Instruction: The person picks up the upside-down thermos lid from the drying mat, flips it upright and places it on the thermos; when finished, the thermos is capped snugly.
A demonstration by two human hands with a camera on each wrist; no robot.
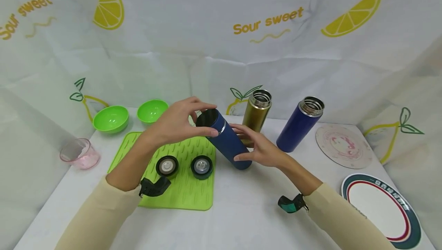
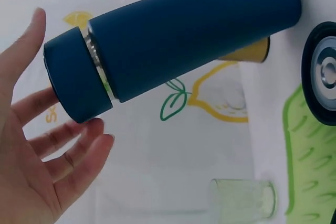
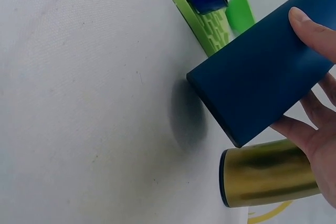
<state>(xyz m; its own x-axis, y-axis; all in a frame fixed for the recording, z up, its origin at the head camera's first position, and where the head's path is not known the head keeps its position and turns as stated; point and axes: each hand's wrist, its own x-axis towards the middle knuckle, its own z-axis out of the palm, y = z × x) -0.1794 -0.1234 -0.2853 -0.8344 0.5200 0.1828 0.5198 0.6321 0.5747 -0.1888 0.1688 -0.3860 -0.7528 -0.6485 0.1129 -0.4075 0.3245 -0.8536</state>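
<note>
The left hand (image 1: 172,121) spreads loosely around the lid (image 2: 79,74) of a tilted dark-blue bottle (image 1: 228,142); whether it presses, I cannot tell. The right hand (image 1: 260,148) grips the body near the base. The left wrist view reveals a steel band (image 2: 93,48) below the lid and a clear glass (image 2: 241,200) that the head view does not show. The right wrist view adds a shadow (image 3: 186,116) beside the base. The gold bottle (image 1: 255,115) stands close behind the right hand; white tabletop (image 1: 241,207) runs wide from the green mat's (image 1: 193,198) right edge toward the rimmed plate (image 1: 376,207).
</note>
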